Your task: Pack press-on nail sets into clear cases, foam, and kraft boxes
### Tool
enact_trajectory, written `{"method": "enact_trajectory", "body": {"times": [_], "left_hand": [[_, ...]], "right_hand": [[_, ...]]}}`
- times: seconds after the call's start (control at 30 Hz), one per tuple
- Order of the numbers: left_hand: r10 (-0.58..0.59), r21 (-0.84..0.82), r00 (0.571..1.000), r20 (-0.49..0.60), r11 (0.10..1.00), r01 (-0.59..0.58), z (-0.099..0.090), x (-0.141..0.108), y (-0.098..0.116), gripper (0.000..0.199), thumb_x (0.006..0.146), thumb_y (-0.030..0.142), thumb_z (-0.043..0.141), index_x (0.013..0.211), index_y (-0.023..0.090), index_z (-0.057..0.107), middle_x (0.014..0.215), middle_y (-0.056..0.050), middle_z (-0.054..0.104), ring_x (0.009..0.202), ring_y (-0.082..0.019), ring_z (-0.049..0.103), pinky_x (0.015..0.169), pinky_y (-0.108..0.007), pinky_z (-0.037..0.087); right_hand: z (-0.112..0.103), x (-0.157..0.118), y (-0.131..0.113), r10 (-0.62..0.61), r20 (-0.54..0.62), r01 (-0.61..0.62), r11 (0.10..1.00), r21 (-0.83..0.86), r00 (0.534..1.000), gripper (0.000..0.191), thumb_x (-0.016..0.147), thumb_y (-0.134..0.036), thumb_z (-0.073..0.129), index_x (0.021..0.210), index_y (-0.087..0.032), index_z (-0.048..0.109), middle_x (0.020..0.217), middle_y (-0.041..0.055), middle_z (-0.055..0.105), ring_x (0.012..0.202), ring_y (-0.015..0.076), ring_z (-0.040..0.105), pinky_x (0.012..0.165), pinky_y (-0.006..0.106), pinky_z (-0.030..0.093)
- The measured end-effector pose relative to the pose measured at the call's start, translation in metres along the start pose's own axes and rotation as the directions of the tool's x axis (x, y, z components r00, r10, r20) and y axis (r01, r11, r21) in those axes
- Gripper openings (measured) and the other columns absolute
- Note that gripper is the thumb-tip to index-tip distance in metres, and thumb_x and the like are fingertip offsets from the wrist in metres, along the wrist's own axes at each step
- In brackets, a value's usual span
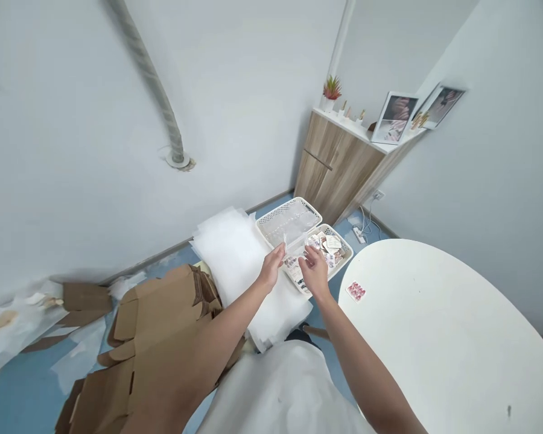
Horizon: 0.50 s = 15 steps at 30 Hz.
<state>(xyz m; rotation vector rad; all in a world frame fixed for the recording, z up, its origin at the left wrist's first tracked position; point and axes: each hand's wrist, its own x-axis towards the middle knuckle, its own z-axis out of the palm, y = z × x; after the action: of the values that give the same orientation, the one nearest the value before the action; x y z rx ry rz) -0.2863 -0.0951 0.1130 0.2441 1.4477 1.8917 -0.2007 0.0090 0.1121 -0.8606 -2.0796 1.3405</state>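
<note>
My left hand [272,266] is closed, thumb and fingers pinching the left edge of a small clear plastic case [295,245]. At the case's right edge, the curled fingers of my right hand [315,271] grip it too. Its exact shape is hard to make out because it is see-through. Just below and behind my hands is a white basket [347,253] holding several cards of press-on nails [333,242]. Beside it, a second white basket [263,222] contains more clear plastic pieces [294,217]. A card with pink nails [356,292] lies near the edge of the white round table [443,325].
White foam sheets [235,247] are stacked under and beside the baskets. Flattened brown cardboard boxes [163,337] pile up at left. A wooden cabinet [339,163] with picture frames and a plant stands in the corner. A power strip [359,235] lies on the floor.
</note>
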Motion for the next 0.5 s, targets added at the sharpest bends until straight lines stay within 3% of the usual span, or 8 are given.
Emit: {"method": "enact_trajectory", "body": {"times": [0.13, 0.3, 0.4, 0.5], "left_hand": [[0.005, 0.077, 1.0, -0.01, 0.997, -0.004, 0.002, -0.043, -0.01, 0.051, 0.072, 0.052, 0.052, 0.111, 0.019, 0.054, 0.119, -0.01, 0.053, 0.112, -0.024, 0.046, 0.093, -0.04, 0.033], [0.002, 0.217, 0.999, -0.048, 0.976, 0.008, 0.021, -0.083, -0.035, 0.05, 0.064, 0.039, 0.065, 0.105, 0.015, 0.05, 0.096, -0.009, 0.061, 0.09, -0.017, 0.057, 0.082, -0.031, 0.042], [-0.063, 0.271, 0.996, 0.064, 0.962, 0.044, 0.034, -0.103, -0.052, 0.053, 0.065, 0.037, 0.064, 0.109, 0.016, 0.044, 0.084, -0.004, 0.061, 0.081, -0.015, 0.058, 0.077, -0.029, 0.043], [-0.194, 0.33, 0.965, 0.174, 0.935, 0.129, 0.047, -0.115, -0.061, 0.056, 0.067, 0.038, 0.062, 0.113, 0.018, 0.039, 0.08, -0.002, 0.06, 0.078, -0.015, 0.058, 0.075, -0.029, 0.042]], "right_hand": [[-0.016, -0.048, -0.003, 0.041, -0.071, -0.036, 0.997, 0.067, 0.997, 0.037, 0.072, -0.036, 0.052, 0.104, -0.018, 0.059, 0.113, 0.011, 0.051, 0.092, 0.0193, 0.056, 0.078, 0.033, 0.047], [-0.049, -0.105, 0.005, 0.169, -0.218, -0.14, 0.98, 0.139, 0.961, 0.028, 0.071, -0.038, 0.054, 0.091, -0.018, 0.059, 0.097, 0.0079, 0.059, 0.081, 0.0178, 0.056, 0.075, 0.034, 0.046], [-0.074, -0.135, 0.008, 0.282, -0.272, -0.232, 0.952, 0.201, 0.92, 0.027, 0.069, -0.038, 0.055, 0.088, -0.019, 0.057, 0.09, 0.0065, 0.061, 0.077, 0.0179, 0.056, 0.07, 0.033, 0.046], [-0.099, -0.156, 0.01, 0.328, -0.304, -0.248, 0.929, 0.274, 0.894, 0.025, 0.067, -0.035, 0.057, 0.087, -0.02, 0.053, 0.093, 0.0062, 0.059, 0.074, 0.0166, 0.056, 0.064, 0.031, 0.046]]}}
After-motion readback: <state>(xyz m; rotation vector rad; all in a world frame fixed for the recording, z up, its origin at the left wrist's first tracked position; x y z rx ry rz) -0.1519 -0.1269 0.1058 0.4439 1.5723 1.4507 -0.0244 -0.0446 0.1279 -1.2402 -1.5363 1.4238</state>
